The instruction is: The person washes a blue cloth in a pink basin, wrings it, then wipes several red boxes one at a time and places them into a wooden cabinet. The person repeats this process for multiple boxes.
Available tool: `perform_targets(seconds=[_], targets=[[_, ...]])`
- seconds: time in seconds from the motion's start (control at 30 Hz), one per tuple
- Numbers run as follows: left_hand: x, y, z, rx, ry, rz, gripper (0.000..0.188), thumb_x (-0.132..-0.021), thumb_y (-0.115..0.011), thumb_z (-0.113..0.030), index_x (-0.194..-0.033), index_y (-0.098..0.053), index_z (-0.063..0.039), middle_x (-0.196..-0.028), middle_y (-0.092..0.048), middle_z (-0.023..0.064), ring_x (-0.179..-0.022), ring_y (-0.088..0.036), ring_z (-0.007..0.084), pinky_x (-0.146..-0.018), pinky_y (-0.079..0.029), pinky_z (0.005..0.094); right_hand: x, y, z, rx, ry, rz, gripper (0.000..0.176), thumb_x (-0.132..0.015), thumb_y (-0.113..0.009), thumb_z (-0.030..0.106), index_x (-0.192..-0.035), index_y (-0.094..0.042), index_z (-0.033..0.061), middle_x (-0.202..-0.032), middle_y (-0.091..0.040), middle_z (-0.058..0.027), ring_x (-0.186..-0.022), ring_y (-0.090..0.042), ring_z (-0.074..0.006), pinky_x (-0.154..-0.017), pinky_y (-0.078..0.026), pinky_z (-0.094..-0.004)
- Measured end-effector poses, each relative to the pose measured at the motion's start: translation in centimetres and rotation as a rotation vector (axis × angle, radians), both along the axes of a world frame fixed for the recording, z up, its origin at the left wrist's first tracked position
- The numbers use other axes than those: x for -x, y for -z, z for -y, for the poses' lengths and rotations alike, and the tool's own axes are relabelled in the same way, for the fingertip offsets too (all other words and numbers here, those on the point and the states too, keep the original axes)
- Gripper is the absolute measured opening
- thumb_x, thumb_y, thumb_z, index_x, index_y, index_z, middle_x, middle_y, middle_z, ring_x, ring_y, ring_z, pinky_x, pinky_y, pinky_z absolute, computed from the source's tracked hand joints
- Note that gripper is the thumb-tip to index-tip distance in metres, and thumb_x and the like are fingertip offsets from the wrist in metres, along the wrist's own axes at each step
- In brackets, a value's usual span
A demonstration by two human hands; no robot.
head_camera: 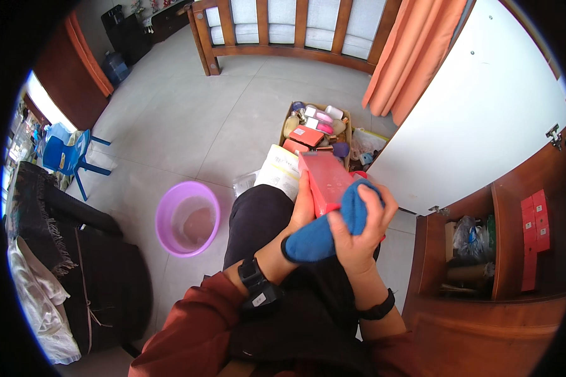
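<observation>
My left hand [303,202] holds a red box [326,178] by its left side, above my lap. In my right hand [365,235] is a blue cloth [311,239], bunched against the near end of the box and hanging over my left wrist. Part of the box's right side is hidden by the cloth and fingers. Just beyond the box, a cardboard carton [283,123] on the floor holds several bottles, jars and small packages. A white and yellow printed packet [279,172] lies between my knee and the carton.
A purple plastic basin [162,231] with some water stands on the floor to the left. At the right are an open white cabinet door [467,103] and wooden shelves holding plastic bags [471,235] and red boxes [535,226]. A black chair [108,282] is at the lower left.
</observation>
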State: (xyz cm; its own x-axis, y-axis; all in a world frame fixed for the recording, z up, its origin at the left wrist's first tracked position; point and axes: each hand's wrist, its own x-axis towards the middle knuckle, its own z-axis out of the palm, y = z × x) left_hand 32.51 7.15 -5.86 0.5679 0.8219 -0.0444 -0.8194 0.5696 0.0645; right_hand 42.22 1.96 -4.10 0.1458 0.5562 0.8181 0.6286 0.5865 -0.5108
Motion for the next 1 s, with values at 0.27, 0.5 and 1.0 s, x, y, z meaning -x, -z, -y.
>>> perform_targets(seconds=[0.27,0.5,1.0], targets=[[2.3,-0.3,0.8,0.072,0.04,-0.126,0.068,-0.087,-0.032,-0.063,-0.125,-0.046,-0.008,-0.114,-0.056,0.0165,-0.099,-0.057,0.0279,-0.088,-0.047,0.0404,-3.7,-0.6,-0.1,0.329,-0.045,-0.691,0.035,-0.082,-0.062,0.016,-0.112,-0.05,0.0018,-0.106,-0.055,-0.0082,-0.093,-0.055,-0.0203,-0.086,-0.043,-0.0318],[1.7,0.0,3.5,-0.143,0.182,-0.447,0.067,-0.087,-0.045,-0.055,-0.133,-0.036,-0.006,-0.122,-0.052,0.0109,-0.108,-0.054,0.0213,-0.092,-0.045,0.0399,-3.1,0.0,0.5,0.268,-0.208,-0.077,0.04,-0.08,-0.06,0.015,-0.117,-0.047,0.0027,-0.124,-0.039,-0.0168,-0.116,-0.039,-0.03,-0.099,-0.03,-0.0385],[2.1,1.7,3.6,-0.178,0.115,-0.695,0.047,-0.095,-0.038,-0.038,-0.129,-0.039,-0.005,-0.117,-0.054,0.013,-0.103,-0.056,0.0225,-0.082,-0.05,0.037,-2.1,1.3,-1.4,0.638,-0.239,-0.986,0.061,-0.077,-0.065,0.013,-0.13,-0.036,0.0036,-0.122,-0.043,-0.0125,-0.112,-0.043,-0.022,-0.097,-0.034,-0.0332]])
